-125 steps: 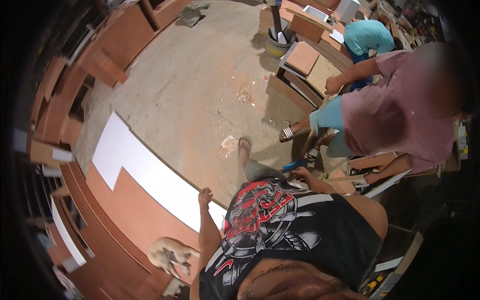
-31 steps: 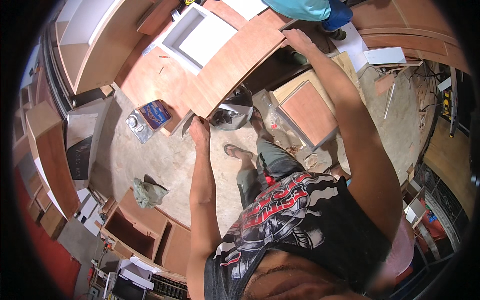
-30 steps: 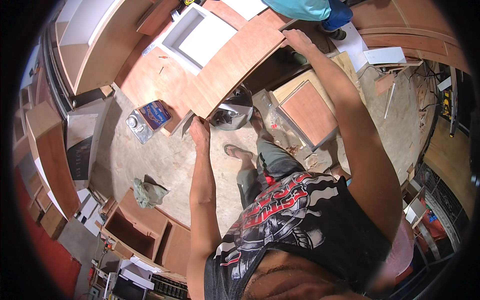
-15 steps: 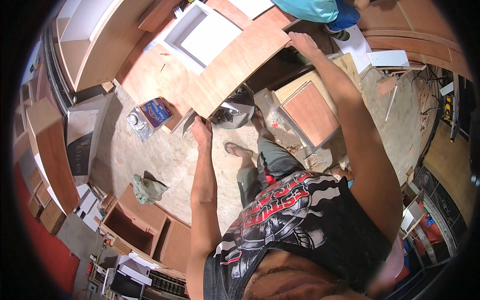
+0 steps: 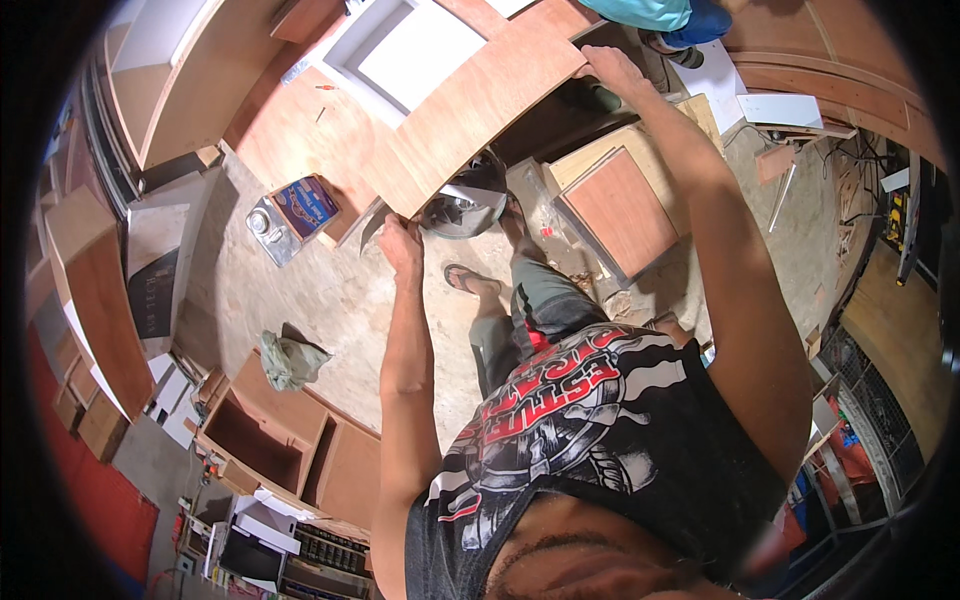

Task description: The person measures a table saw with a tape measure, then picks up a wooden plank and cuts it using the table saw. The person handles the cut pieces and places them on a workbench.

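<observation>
My left hand (image 5: 402,246) grips the near-left corner of a plywood board (image 5: 480,110), and in the same head view my right hand (image 5: 615,72) is closed on its right end, arm stretched out. The board reaches between my hands, its long near edge toward me, overlapping the desk (image 5: 350,130); I can't tell whether it rests there. Just beyond it, on the desk, is a white frame (image 5: 358,60). A blue-labelled tin (image 5: 300,212) stands by the desk's left edge, and a bucket (image 5: 465,222) shows below the board. To the right, near my leg, lies a reddish-brown panel (image 5: 620,215). A crumpled pale-green bag (image 5: 290,362) is on the floor (image 5: 335,310). Past my right hand I see a co-worker's turquoise shirt (image 5: 640,10).
</observation>
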`<act>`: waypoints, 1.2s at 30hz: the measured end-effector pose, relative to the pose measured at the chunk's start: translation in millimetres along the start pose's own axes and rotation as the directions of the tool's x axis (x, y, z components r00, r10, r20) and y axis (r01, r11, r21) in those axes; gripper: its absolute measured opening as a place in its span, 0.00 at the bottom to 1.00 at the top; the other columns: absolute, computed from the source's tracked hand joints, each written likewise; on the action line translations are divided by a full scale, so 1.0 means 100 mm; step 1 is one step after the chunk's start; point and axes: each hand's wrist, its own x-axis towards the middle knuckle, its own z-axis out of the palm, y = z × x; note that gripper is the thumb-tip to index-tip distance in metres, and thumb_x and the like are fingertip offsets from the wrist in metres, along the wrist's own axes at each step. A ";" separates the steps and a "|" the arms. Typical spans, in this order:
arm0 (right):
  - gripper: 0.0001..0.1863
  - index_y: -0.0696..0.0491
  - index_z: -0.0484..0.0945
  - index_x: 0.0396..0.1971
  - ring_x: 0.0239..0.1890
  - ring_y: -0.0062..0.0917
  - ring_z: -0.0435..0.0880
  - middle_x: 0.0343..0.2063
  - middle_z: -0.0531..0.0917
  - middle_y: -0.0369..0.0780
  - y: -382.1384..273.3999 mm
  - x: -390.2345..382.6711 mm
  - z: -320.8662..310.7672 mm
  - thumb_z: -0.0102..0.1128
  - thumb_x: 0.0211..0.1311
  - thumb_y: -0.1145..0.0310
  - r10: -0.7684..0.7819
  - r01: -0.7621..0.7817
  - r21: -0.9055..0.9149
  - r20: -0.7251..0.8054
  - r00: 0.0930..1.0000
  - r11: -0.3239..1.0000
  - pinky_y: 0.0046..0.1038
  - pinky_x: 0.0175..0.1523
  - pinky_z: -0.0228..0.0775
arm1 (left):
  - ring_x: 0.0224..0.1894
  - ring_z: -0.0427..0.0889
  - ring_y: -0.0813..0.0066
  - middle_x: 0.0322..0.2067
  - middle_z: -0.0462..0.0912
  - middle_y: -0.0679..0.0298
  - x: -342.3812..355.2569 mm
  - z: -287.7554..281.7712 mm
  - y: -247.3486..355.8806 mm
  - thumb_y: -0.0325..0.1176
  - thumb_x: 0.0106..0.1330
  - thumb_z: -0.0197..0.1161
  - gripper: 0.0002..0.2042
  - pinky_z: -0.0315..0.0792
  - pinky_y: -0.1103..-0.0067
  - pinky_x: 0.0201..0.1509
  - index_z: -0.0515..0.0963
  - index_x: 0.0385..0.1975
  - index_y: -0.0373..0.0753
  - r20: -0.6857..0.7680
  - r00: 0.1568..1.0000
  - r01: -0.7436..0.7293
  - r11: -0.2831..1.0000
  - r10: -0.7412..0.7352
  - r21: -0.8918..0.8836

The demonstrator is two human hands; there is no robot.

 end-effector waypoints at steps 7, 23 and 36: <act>0.25 0.57 0.77 0.37 0.46 0.46 0.82 0.37 0.83 0.51 -0.09 0.03 -0.21 0.63 0.59 0.47 0.089 -0.094 0.029 0.161 0.983 0.995 0.45 0.49 0.73 | 0.37 0.86 0.54 0.31 0.85 0.47 0.00 -0.10 0.12 0.52 0.59 0.69 0.25 0.76 0.67 0.44 0.80 0.33 0.30 0.080 0.986 0.152 0.987 -0.147 -0.059; 0.23 0.51 0.84 0.43 0.48 0.42 0.82 0.43 0.85 0.47 -0.14 0.06 0.43 0.68 0.54 0.50 0.537 -0.443 0.456 -0.095 0.838 0.772 0.40 0.54 0.73 | 0.33 0.80 0.79 0.37 0.85 0.61 0.25 0.32 -0.22 0.33 0.68 0.65 0.14 0.73 0.81 0.33 0.80 0.44 0.28 0.201 0.937 0.342 0.640 -0.285 -0.688; 0.27 0.54 0.80 0.51 0.56 0.43 0.78 0.50 0.80 0.49 -0.22 0.31 0.39 0.65 0.58 0.50 0.592 -0.602 0.450 0.182 0.785 0.659 0.41 0.59 0.69 | 0.33 0.78 0.74 0.28 0.80 0.66 0.54 0.05 -0.51 0.39 0.65 0.67 0.14 0.74 0.74 0.36 0.79 0.37 0.33 0.427 0.883 0.428 0.706 -0.194 -0.565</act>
